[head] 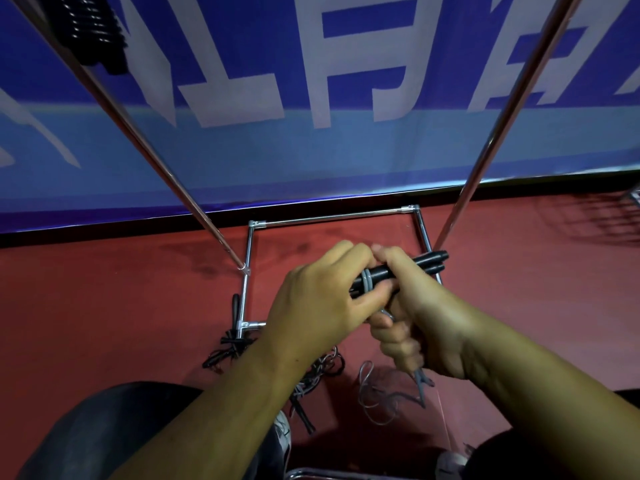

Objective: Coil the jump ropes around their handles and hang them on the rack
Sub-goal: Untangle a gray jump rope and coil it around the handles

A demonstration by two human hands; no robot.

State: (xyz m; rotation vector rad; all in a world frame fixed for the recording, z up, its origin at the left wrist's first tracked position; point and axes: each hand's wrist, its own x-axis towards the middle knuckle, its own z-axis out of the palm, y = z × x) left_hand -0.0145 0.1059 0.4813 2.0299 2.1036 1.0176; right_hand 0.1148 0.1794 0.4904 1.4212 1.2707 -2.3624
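Paired black handles (426, 261) slant up-right. Right hand (415, 317) grips them mid-length. Left hand (318, 303) pinches grey rope coil (367, 283) at handles' lower-left end. Slack tail (377, 400) hangs below handles, nearer right hand.

A deep blue banner (450, 46) covers the wall ahead, printed with large white characters (194, 81) (cut off at the top of the view) above a paler blue band (311, 150). A black strip (104, 237) runs along its foot where it meets the dull red floor (104, 306), which carries soft dark shadows under dim light
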